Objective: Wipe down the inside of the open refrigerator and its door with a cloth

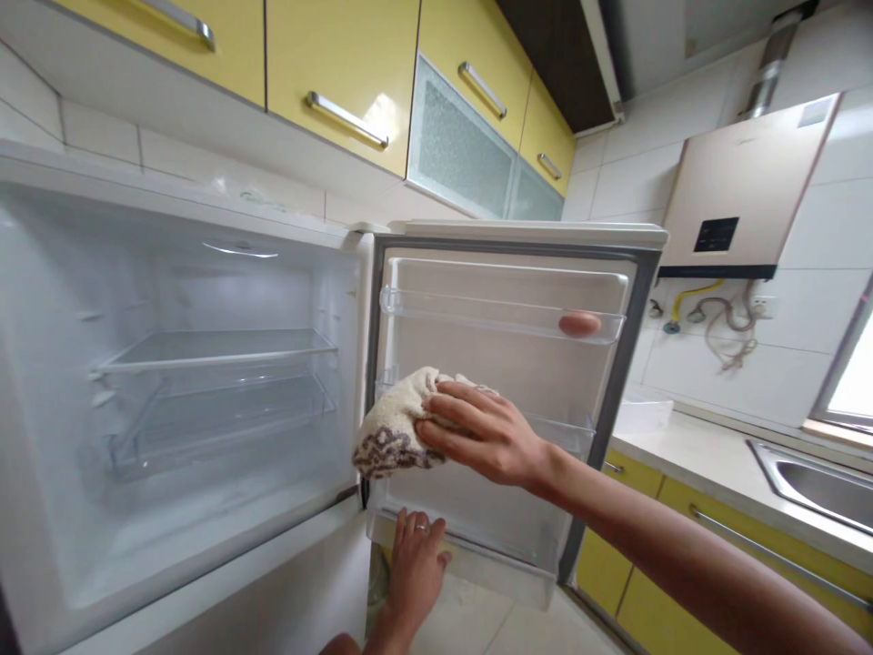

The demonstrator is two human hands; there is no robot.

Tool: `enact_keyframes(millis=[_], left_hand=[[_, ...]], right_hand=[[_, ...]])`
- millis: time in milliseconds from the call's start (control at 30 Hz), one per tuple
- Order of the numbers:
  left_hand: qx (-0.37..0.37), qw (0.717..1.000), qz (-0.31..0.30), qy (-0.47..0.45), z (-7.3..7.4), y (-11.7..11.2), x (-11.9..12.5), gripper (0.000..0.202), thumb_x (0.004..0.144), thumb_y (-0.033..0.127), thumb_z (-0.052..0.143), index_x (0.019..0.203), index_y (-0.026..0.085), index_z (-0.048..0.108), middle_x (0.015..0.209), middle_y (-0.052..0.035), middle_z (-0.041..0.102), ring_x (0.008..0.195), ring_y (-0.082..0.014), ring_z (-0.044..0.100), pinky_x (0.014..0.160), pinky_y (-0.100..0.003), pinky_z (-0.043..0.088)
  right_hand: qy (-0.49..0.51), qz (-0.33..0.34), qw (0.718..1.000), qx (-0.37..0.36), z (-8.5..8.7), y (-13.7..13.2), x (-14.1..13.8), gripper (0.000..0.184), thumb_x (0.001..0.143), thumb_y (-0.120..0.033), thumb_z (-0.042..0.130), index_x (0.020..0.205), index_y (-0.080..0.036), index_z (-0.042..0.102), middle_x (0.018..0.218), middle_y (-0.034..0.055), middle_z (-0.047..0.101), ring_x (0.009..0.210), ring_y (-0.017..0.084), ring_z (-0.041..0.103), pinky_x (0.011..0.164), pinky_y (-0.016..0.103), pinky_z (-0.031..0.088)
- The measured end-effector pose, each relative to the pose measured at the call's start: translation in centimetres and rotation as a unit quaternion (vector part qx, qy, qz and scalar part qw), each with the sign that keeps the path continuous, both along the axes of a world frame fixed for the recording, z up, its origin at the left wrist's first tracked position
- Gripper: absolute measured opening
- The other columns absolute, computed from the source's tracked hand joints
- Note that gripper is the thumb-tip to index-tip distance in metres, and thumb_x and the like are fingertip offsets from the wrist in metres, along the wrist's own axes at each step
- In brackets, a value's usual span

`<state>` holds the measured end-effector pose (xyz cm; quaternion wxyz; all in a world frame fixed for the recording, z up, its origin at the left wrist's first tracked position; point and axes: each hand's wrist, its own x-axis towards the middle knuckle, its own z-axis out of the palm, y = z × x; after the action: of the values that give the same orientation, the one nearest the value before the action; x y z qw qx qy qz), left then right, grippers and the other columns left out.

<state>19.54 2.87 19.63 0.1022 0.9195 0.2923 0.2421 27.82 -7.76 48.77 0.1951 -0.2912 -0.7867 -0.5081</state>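
My right hand (487, 432) is closed on a cream cloth (399, 423) with a dark brown pattern, in front of the middle of the open fridge door (470, 364). Part of the cloth hangs to the left of my fingers and hides the left end of the middle door shelf (559, 432). Lower down, my left hand (416, 564) has its fingers over the rim of the clear bottom door shelf (491, 555); a ring shows on one finger. A brown egg (579, 323) lies at the right end of the clear top door shelf (470, 311).
On the left the fridge compartment (225, 491) stands open, with a glass shelf (218, 347) and a clear drawer (225, 423) inside. Yellow cabinets (341, 64) hang above. To the right are a counter (716, 455), a sink (825, 482) and a wall-mounted water heater (750, 191).
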Motion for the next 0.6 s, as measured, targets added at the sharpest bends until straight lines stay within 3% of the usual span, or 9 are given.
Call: enact_keyframes(millis=[67, 133, 233, 300, 367, 433, 500, 533, 600], left_hand=[[-0.015, 1.000, -0.024, 0.009, 0.5, 0.2, -0.4, 0.048, 0.084, 0.023, 0.064, 0.132, 0.022, 0.066, 0.126, -0.0108, 0.069, 0.132, -0.0296, 0.056, 0.127, -0.056, 0.018], [-0.046, 0.997, -0.055, 0.014, 0.9, 0.6, -0.9, 0.055, 0.081, 0.020, 0.062, 0.136, 0.021, 0.063, 0.128, -0.0106, 0.069, 0.133, -0.0283, 0.055, 0.128, -0.057, 0.016], [-0.111, 0.989, -0.084, -0.045, 2.1, 1.2, -1.8, 0.057, 0.078, 0.018, 0.057, 0.135, 0.021, 0.062, 0.137, -0.0110, 0.065, 0.140, -0.0283, 0.050, 0.127, -0.056, 0.020], [-0.170, 0.968, -0.076, -0.166, 4.0, 0.8, -2.9, 0.048, 0.082, 0.028, 0.057, 0.129, 0.022, 0.064, 0.141, -0.0121, 0.063, 0.142, -0.0305, 0.047, 0.126, -0.057, 0.025], [-0.256, 0.907, -0.059, -0.329, 7.1, -0.7, -4.3, 0.049, 0.086, 0.049, 0.059, 0.127, 0.024, 0.064, 0.140, -0.0130, 0.063, 0.139, -0.0325, 0.051, 0.122, -0.057, 0.032], [-0.387, 0.780, -0.077, -0.486, 11.1, -3.1, -5.8, 0.063, 0.086, 0.067, 0.057, 0.133, 0.026, 0.059, 0.136, -0.0132, 0.064, 0.133, -0.0319, 0.056, 0.113, -0.054, 0.045], [-0.506, 0.656, -0.169, -0.534, 15.3, -5.7, -7.0, 0.080, 0.079, 0.079, 0.060, 0.142, 0.032, 0.051, 0.139, -0.0128, 0.062, 0.125, -0.0329, 0.061, 0.098, -0.052, 0.056], [-0.532, 0.626, -0.216, -0.527, 17.2, -6.9, -7.3, 0.087, 0.072, 0.079, 0.068, 0.144, 0.033, 0.049, 0.141, -0.0125, 0.061, 0.123, -0.0328, 0.063, 0.097, -0.050, 0.056], [-0.549, 0.603, -0.258, -0.518, 20.2, -8.6, -7.5, 0.090, 0.068, 0.068, 0.081, 0.145, 0.036, 0.047, 0.141, -0.0107, 0.061, 0.125, -0.0313, 0.062, 0.101, -0.046, 0.055]], right_hand=[[0.083, -0.013, 0.995, -0.057, -0.5, -0.4, -0.6, 0.029, 0.095, -0.010, 0.053, 0.118, -0.020, 0.067, 0.115, 0.0111, 0.072, 0.111, 0.022, 0.068, 0.084, 0.030, 0.059], [0.206, -0.019, 0.970, -0.125, -0.9, -0.6, -0.6, 0.040, 0.086, -0.001, 0.051, 0.118, -0.019, 0.068, 0.114, 0.0107, 0.072, 0.102, 0.019, 0.070, 0.080, 0.027, 0.058], [0.378, 0.003, 0.904, -0.200, -1.2, -0.7, -0.1, 0.051, 0.072, 0.003, 0.049, 0.111, -0.021, 0.072, 0.106, 0.0064, 0.074, 0.096, 0.018, 0.070, 0.084, 0.028, 0.056], [0.460, 0.006, 0.859, -0.223, -1.2, -0.9, 0.4, 0.047, 0.069, -0.001, 0.049, 0.103, -0.022, 0.074, 0.100, 0.0040, 0.075, 0.093, 0.019, 0.070, 0.086, 0.030, 0.055], [0.516, -0.003, 0.825, -0.231, -1.1, -1.1, 0.6, 0.041, 0.071, -0.005, 0.050, 0.099, -0.022, 0.075, 0.099, 0.0031, 0.076, 0.093, 0.021, 0.069, 0.088, 0.033, 0.054], [0.547, -0.003, 0.805, -0.232, -1.3, -1.5, 0.6, 0.037, 0.073, -0.009, 0.052, 0.099, -0.022, 0.075, 0.102, 0.0030, 0.076, 0.095, 0.021, 0.069, 0.090, 0.034, 0.054], [0.547, 0.006, 0.805, -0.229, -1.8, -1.8, 0.0, 0.037, 0.074, -0.010, 0.052, 0.100, -0.022, 0.073, 0.103, 0.0035, 0.075, 0.096, 0.021, 0.068, 0.091, 0.035, 0.054], [0.537, 0.014, 0.813, -0.224, -2.1, -2.0, -0.5, 0.038, 0.074, -0.009, 0.051, 0.102, -0.023, 0.072, 0.105, 0.0043, 0.074, 0.098, 0.021, 0.068, 0.092, 0.035, 0.055], [0.497, 0.025, 0.839, -0.217, -3.0, -2.4, -1.9, 0.043, 0.076, -0.009, 0.051, 0.113, -0.023, 0.069, 0.114, 0.0073, 0.070, 0.106, 0.022, 0.066, 0.095, 0.035, 0.055]])
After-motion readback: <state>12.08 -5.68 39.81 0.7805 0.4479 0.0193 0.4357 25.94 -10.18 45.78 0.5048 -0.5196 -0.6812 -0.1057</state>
